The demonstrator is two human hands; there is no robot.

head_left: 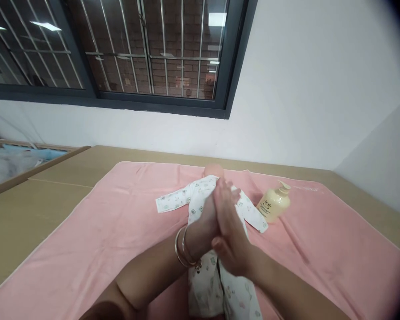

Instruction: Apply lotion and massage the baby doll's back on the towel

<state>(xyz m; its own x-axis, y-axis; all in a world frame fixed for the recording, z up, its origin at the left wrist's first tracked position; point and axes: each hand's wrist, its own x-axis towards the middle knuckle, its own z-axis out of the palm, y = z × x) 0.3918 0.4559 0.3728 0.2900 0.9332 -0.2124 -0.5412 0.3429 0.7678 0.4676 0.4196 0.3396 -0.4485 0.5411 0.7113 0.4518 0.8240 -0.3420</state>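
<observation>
My left hand (207,218), with two bangles (182,247) at the wrist, is pressed palm to palm against my right hand (231,235). The fingers of both are stretched out, and no object shows between the palms. Under them a baby doll in a white printed outfit (206,291) lies on its back, arms spread. Its rounded head (214,170) shows just past my fingertips; my hands and forearms hide much of its middle. To the right, close to one sleeve, a pale yellow pump bottle (273,204) leans at a tilt.
A pink blanket (126,209) with some folds covers most of the wooden surface (63,186). Behind it rises a white wall (293,89) with a dark-framed, barred window (153,53). At far left, a wooden-edged compartment holds clear plastic and something blue (36,153).
</observation>
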